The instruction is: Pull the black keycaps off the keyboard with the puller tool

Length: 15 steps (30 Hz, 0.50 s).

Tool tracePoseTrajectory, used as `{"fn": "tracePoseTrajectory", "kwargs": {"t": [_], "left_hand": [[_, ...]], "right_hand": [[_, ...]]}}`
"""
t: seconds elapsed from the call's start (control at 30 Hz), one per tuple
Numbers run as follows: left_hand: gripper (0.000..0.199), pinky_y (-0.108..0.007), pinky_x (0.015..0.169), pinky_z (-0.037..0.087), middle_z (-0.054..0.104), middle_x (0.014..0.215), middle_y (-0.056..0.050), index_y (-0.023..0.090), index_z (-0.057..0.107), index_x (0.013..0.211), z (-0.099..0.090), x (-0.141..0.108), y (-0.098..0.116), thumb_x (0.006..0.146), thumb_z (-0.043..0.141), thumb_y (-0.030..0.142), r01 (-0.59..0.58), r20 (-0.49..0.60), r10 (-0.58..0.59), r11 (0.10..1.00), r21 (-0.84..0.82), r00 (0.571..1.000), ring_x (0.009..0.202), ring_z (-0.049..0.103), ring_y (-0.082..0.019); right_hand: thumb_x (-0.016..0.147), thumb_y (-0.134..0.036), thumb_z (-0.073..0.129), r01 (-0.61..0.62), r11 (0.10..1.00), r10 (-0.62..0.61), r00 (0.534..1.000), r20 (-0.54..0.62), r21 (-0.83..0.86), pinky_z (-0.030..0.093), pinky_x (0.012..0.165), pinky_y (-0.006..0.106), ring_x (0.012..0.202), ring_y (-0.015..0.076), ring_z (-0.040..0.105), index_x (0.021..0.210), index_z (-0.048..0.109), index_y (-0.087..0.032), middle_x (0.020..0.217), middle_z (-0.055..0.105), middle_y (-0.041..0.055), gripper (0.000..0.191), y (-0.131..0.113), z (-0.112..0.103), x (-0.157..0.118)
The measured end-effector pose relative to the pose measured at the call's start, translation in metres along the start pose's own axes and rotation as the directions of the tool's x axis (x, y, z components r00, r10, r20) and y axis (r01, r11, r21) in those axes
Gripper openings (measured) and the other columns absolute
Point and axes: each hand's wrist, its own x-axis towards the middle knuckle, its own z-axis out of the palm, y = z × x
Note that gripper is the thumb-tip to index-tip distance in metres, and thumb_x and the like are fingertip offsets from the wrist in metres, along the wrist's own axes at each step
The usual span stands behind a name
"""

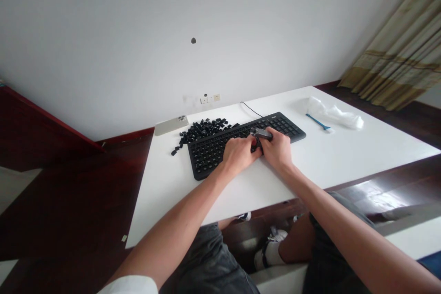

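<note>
Black keyboard [241, 139] on the white table [165, 197], near the person, lying flat. Long axis slants: left end closer to the person, number-pad end farther off. Small pale logo at the far right corner, key rows face up; thin black cable [251, 109] runs from the back edge toward the wall. Left part looks like key sockets with caps off; too small to check each.

Grey metallic tool [262, 133] over the keyboard's near side, right of middle. Its long axis runs roughly left to right, left end slightly higher in view. Exact type unclear, working end not readable.

Right hand [277, 147]: back of hand up, fingers curled around the tool, thumb toward the left hand. Forearm comes in from lower right, angled inward. Left hand [237, 154]: knuckles up, fingers bent over the keyboard, thumb and forefinger by a small dark part just under the tool; can't tell if they pinch it. Left forearm comes in from lower left, white sleeve [129, 285] at the frame bottom. Hands close together, thumbs nearly meeting.

Heap of loose black keycaps [203, 130] behind the keyboard's left half, few strays near its left corner. Phone [170, 125] beyond the heap, at the table's far left corner, camera side up. Right of the keyboard: blue tool [317, 121], slim, lying diagonally, beside a crumpled clear plastic bag [336, 114]. Wall sockets [210, 99] behind the table, curtain [399, 64] far right.
</note>
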Motion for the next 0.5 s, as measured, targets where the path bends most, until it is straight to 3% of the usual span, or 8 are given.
{"fn": "tracePoseTrajectory", "kwargs": {"t": [0.1, 0.23, 0.5], "left_hand": [[0.011, -0.031, 0.076, 0.052, 0.080, 0.095, -0.004, 0.024, 0.071, 0.105, -0.016, 0.002, -0.002, 0.098, 0.066, 0.031, 0.009, 0.016, -0.008, 0.999, -0.047, 1.000, 0.088, 0.077, -0.024], [0.009, -0.029, 0.072, 0.049, 0.075, 0.080, -0.003, 0.022, 0.070, 0.096, -0.030, 0.006, -0.007, 0.098, 0.061, 0.024, -0.037, -0.107, 0.027, 0.995, -0.092, 0.994, 0.078, 0.072, -0.021], [0.017, -0.029, 0.072, 0.047, 0.073, 0.076, -0.003, 0.020, 0.070, 0.079, -0.011, 0.008, -0.010, 0.095, 0.063, 0.024, -0.143, -0.108, 0.132, 0.984, -0.108, 0.985, 0.073, 0.067, -0.019]], "right_hand": [[0.082, -0.027, 0.055, 0.016, 1.000, -0.016, 0.999, -0.047, 0.012, 0.028, 0.061, 0.030, 0.058, 0.0152, 0.040, 0.067, 0.044, -0.024, 0.059, 0.050, -0.0023, 0.020, 0.000, -0.001, 0.000], [0.082, -0.027, 0.058, 0.085, 0.996, -0.085, 0.996, -0.018, -0.002, 0.028, 0.061, 0.030, 0.060, 0.0151, 0.040, 0.067, 0.045, -0.024, 0.061, 0.052, -0.0010, 0.020, 0.001, 0.000, 0.002], [0.081, -0.023, 0.058, 0.099, 0.994, -0.098, 0.995, -0.029, 0.049, 0.029, 0.063, 0.031, 0.062, 0.0157, 0.043, 0.067, 0.049, -0.023, 0.063, 0.053, -0.0007, 0.016, 0.001, 0.001, 0.003]]}}
